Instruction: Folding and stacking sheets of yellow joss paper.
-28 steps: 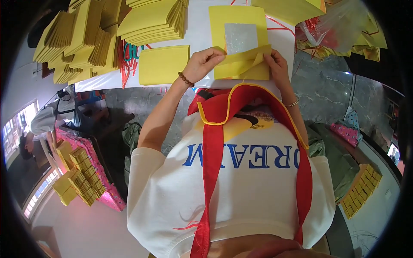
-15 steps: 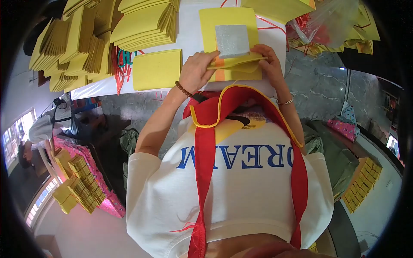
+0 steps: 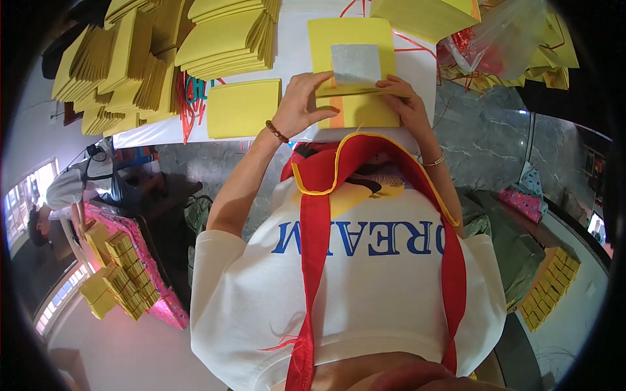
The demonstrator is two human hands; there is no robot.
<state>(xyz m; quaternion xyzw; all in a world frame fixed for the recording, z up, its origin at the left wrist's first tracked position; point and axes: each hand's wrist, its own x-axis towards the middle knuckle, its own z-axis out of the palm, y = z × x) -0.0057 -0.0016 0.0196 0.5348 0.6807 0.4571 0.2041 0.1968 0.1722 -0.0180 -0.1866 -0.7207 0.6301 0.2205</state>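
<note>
In front of me on the white-covered table lies a yellow paper sheet [image 3: 349, 30] with a silver-grey square [image 3: 355, 62] on it. An orange strip shows near the left side of the paper below the square. The near part of the paper stands up in a fold just below the square. At the left end of that fold is my left hand [image 3: 301, 104], thumb and forefinger spread apart, wearing a beaded bracelet. My right hand [image 3: 405, 104] pinches the fold's right end between thumb and fingers. The number of layers in the fold cannot be made out.
A flat stack of yellow paper [image 3: 242, 109] lies left of my left hand. Beyond it are folded yellow paper bundles [image 3: 225, 42], green-handled scissors [image 3: 194, 90] and red ties [image 3: 189, 117]. A clear plastic bag [image 3: 499, 39] sits at the far right. Another person [image 3: 65, 189] is at the left.
My left thumb has come off the fold and opened away from the forefinger. The raised fold has tipped away from me, uncovering more of the near yellow paper. My right hand still pinches its end.
</note>
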